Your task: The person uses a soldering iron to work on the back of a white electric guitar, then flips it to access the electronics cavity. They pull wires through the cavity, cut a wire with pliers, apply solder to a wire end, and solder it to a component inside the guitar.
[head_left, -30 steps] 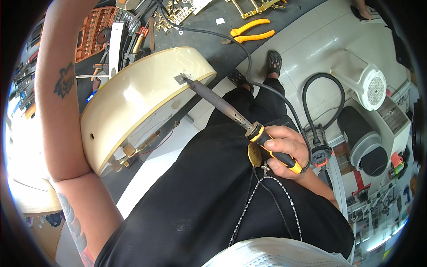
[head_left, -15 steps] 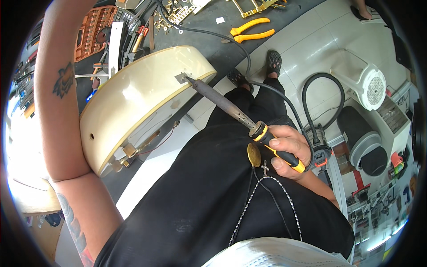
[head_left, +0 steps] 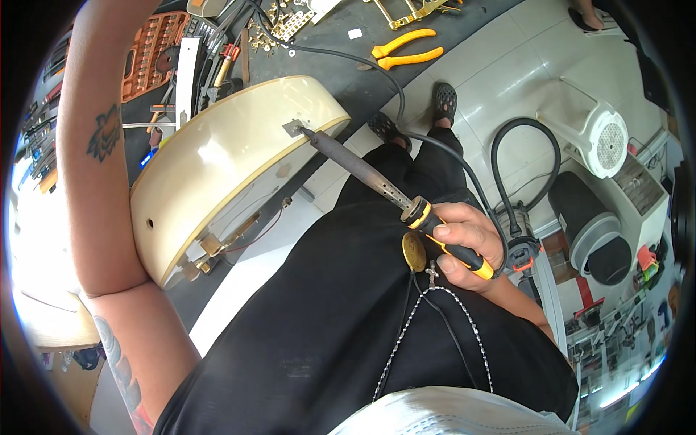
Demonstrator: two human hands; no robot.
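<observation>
The right hand (head_left: 478, 235) grasps a soldering iron (head_left: 359, 169) by its black-and-yellow handle, while the left hand is out of view beyond the upper edge, its grip impossible to tell. The iron's tip sits at a grey patch (head_left: 291, 128) on a cream curved body (head_left: 232, 152), actual contact too small to confirm; beyond, 1 pair of orange-handled pliers (head_left: 406, 40) lies near the edge of the dark surface (head_left: 344, 85), open tiled floor (head_left: 500, 61) alongside.
</observation>
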